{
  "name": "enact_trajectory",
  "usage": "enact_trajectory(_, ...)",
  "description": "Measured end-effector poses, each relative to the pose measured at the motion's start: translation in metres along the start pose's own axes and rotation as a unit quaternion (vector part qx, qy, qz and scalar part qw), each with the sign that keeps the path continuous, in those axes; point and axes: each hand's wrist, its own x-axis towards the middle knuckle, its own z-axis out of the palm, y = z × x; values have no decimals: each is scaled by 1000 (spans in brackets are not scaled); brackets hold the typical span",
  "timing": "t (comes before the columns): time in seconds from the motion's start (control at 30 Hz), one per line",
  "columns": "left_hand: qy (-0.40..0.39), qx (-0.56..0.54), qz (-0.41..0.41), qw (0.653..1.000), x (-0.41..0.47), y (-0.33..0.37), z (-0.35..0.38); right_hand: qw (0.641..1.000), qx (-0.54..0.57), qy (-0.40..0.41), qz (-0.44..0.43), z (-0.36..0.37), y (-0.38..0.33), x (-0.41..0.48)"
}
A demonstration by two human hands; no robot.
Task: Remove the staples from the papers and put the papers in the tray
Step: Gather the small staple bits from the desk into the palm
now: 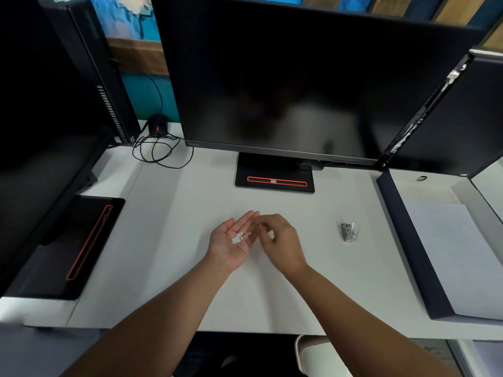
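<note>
My left hand point(233, 240) lies palm up over the middle of the white desk point(174, 240), cupping several small white paper scraps point(239, 237). My right hand point(280, 242) hovers beside it, fingers curled near the left fingertips, with a small white scrap showing under its fingers. A metal staple remover point(349, 231) stands on the desk to the right of my hands. At the far right sits a dark tray point(408, 240) with white papers point(457, 254) lying flat inside it.
A large dark monitor point(285, 77) on a black stand point(275, 174) fills the back. A second monitor and its base point(68, 246) stand at the left, with a computer tower and coiled cables point(160, 148) behind. A chair edge point(313, 355) shows below the desk's front edge.
</note>
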Motion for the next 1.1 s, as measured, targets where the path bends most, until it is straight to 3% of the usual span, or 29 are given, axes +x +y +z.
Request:
enact_trajectory(0.07,-6,-23,1,1000,1,2,-1,998,-22,24,55,-9,16,1)
enact_trajectory(0.17,-7,-26,0,1000,2,5,-4,991,-92,-38,90,-13,42,-5)
enact_trajectory(0.27,-8,-27,-1,1000,3,5,-4,983,-152,-90,52,-8,55,-11)
enact_trajectory(0.47,-9,-29,-5,1000,4,1,1,973,-207,-96,-27,-1,56,-20)
enact_trajectory(0.6,-12,-25,-4,1000,5,2,4,978,-178,-96,-53,-4,62,-28)
enact_trajectory(0.83,-8,-24,-1,1000,4,2,-1,981,-174,-48,66,-8,67,-29)
enact_trajectory(1.0,-4,-22,-2,1000,4,-2,0,981,-170,-85,42,0,59,-23)
enact_trajectory(1.1,-7,-21,1,1000,4,-2,1,987,-132,-64,58,-1,62,-23)
